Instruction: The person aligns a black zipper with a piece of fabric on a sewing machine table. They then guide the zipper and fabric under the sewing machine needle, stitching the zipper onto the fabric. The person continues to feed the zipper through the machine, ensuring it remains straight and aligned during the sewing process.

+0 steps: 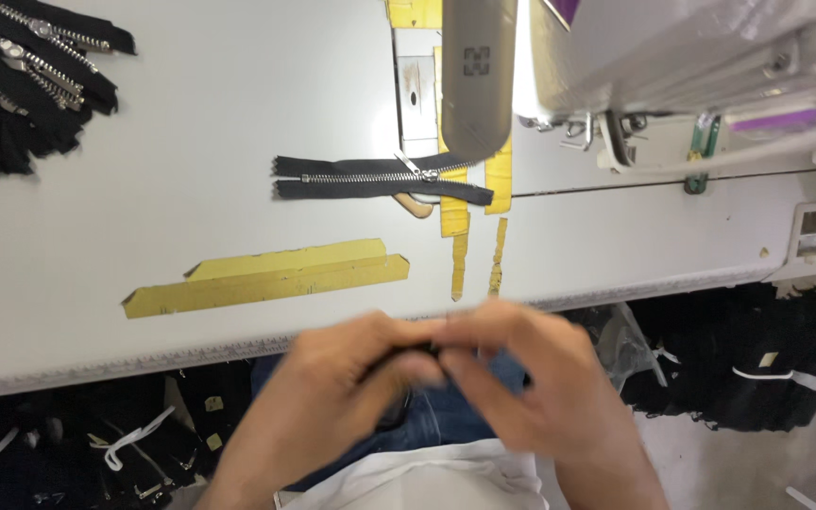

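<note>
My left hand [332,387] and my right hand [531,378] meet below the table's front edge, over my lap. Together they pinch a small dark piece [415,355], mostly hidden by the fingers and blurred. On the white table [191,142] beyond them lies a black zipper [370,177] with silver teeth, partly unzipped, its open end under the sewing machine head [477,76]. Neither hand touches that zipper.
A pile of black zippers [21,76] lies at the table's far left. Yellow tape strips [266,277] mark the table in front of the machine. Bundles of black fabric [757,359] sit under the table at right and left.
</note>
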